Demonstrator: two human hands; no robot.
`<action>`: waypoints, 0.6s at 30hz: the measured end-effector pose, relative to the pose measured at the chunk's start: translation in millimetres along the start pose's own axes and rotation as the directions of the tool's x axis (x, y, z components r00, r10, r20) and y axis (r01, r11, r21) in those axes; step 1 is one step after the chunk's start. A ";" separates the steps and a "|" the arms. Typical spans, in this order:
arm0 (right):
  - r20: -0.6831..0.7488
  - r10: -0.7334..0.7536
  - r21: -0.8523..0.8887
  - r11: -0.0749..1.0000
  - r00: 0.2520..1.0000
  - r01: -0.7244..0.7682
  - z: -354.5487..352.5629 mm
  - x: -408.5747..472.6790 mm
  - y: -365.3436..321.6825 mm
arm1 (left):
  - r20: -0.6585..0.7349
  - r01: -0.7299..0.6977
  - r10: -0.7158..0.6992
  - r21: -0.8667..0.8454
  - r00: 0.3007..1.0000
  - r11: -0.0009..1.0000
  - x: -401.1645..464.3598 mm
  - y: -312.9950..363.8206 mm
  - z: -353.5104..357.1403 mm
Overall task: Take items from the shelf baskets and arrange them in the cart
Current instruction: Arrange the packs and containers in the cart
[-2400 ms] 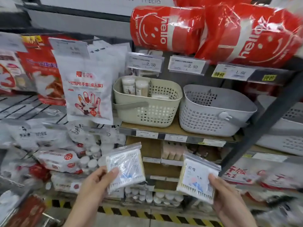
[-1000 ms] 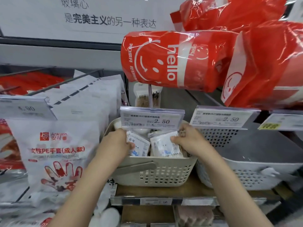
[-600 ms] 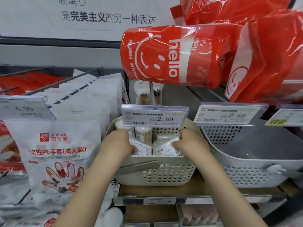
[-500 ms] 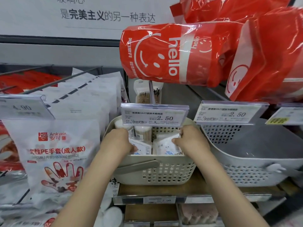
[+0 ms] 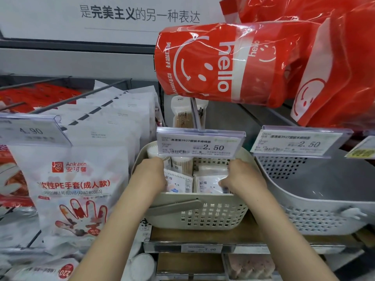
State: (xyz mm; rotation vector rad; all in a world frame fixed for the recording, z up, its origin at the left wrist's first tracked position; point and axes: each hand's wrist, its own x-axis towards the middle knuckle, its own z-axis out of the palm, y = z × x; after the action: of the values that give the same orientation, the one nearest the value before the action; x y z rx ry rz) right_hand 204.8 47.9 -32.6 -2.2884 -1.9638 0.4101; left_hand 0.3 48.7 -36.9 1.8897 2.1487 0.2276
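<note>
Both my hands reach into a cream perforated shelf basket (image 5: 203, 219) with a grey handle. My left hand (image 5: 151, 175) grips the left cotton swab packet (image 5: 179, 183), a flat clear bag with blue print standing upright in the basket. My right hand (image 5: 242, 178) grips the right cotton swab packet (image 5: 207, 184) beside it. Round tubs of swabs (image 5: 181, 164) stand at the back of the basket. The cart is out of view.
A grey basket (image 5: 316, 211) stands to the right on the same wooden shelf. Price tags (image 5: 199, 145) hang just above the basket. Red "hello" tissue packs (image 5: 229, 63) overhang from above. White glove packets (image 5: 77, 187) hang on pegs at left.
Earlier I held the two packets low in front of the shelf. My hands then rose into the cream basket with them and have stayed there, nearly still over the last second.
</note>
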 end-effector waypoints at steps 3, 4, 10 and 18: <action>0.024 0.008 -0.027 1.000 1.000 -0.007 -1.1 -1.5 -1.7 | 0.007 0.008 -0.008 0.012 1.000 1.000 1.8 -0.7 2.9; 0.030 0.008 -0.036 0.999 1.000 -0.007 -1.5 -2.1 -2.2 | 0.010 0.011 -0.011 0.019 1.000 1.000 1.8 0.2 3.2; 0.059 0.012 -0.023 1.000 0.998 -0.010 -1.4 -0.6 -2.5 | -0.011 0.040 -0.039 0.043 0.999 0.998 2.0 1.8 5.3; 0.067 -0.022 -0.029 0.999 0.998 0.024 0.4 -0.4 -3.1 | -0.067 0.074 -0.071 0.050 0.995 0.996 0.1 4.7 5.6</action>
State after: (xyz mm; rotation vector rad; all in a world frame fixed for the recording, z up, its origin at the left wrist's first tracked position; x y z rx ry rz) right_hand 201.7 48.0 -32.1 -2.2964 -2.0390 0.4633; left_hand 6.4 49.0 -40.9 1.8520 2.2827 0.2227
